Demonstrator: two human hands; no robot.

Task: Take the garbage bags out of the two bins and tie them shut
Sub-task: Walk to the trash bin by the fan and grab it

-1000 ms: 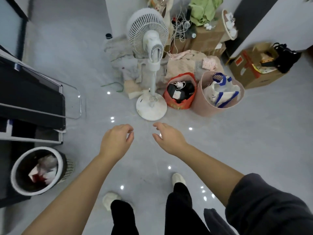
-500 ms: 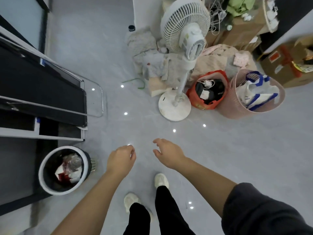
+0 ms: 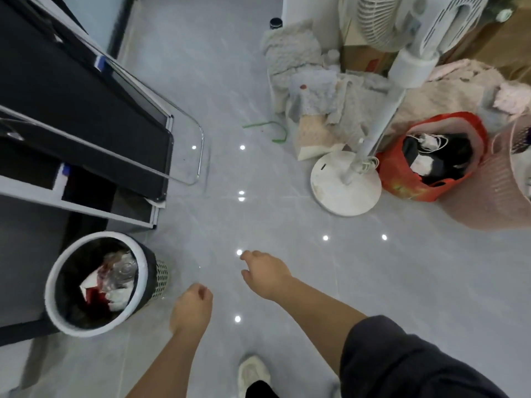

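Observation:
A round bin with a white rim and a dark mesh wall stands on the grey floor at the lower left. A black garbage bag lines it, with red and white rubbish and a clear bottle inside. My left hand hangs loosely curled a little to the right of the bin, holding nothing. My right hand reaches forward over the floor, fingers relaxed and empty. Only one bin shows.
A black and silver treadmill fills the upper left, just behind the bin. A white standing fan, a red bag, a pink basket and piled cloths crowd the right. My shoe is on the floor below.
The view has swung left and nearer the bin, which now looks larger. Both hands have dropped lower and stay empty; the fan and bags have slid to the right.

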